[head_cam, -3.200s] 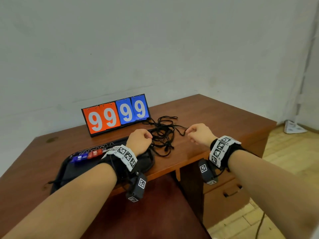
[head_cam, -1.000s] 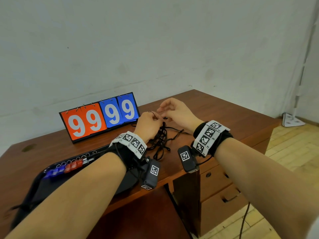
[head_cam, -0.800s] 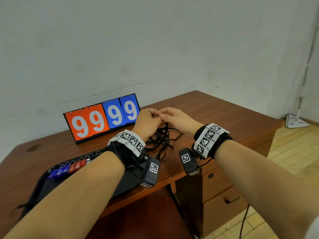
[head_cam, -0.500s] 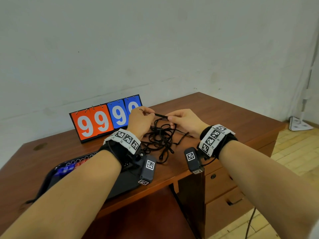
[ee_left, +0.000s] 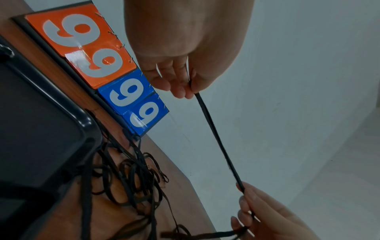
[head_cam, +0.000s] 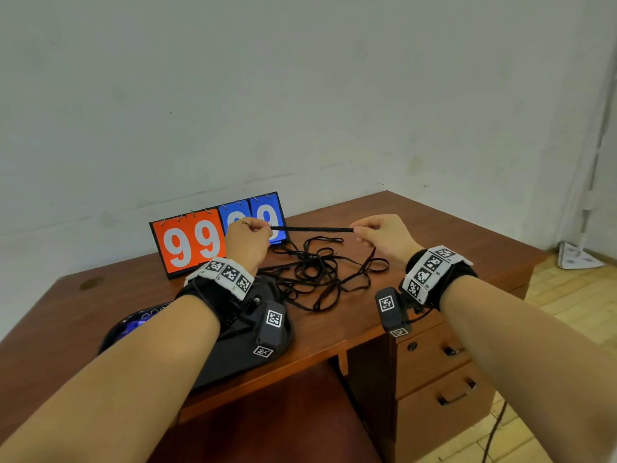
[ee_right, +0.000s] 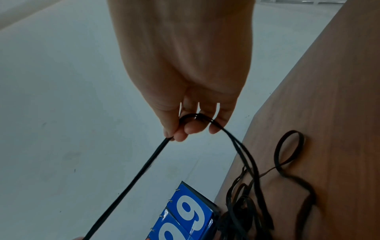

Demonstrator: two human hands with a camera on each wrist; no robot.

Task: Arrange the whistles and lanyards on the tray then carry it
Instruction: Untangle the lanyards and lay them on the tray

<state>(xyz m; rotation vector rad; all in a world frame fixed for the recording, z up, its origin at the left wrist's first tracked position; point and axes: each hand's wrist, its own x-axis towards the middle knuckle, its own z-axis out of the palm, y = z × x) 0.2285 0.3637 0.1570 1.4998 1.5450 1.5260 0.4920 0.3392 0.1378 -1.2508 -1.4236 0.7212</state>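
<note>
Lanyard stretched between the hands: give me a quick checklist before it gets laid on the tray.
1. Left hand pinches one end of the lanyard: ok.
2. Right hand grips the other end, with slack looped through its fingers: ok.
3. Held stretch is straight and lifted off the desk: ok.
4. Lanyard free of the tangled pile: not ok; strands run from the right hand down into it.
5. Tray within reach with bare floor: ok; it sits under the left forearm.
6. Whistles lined along the tray's far rim: cannot tell; mostly hidden by the arm.
</note>
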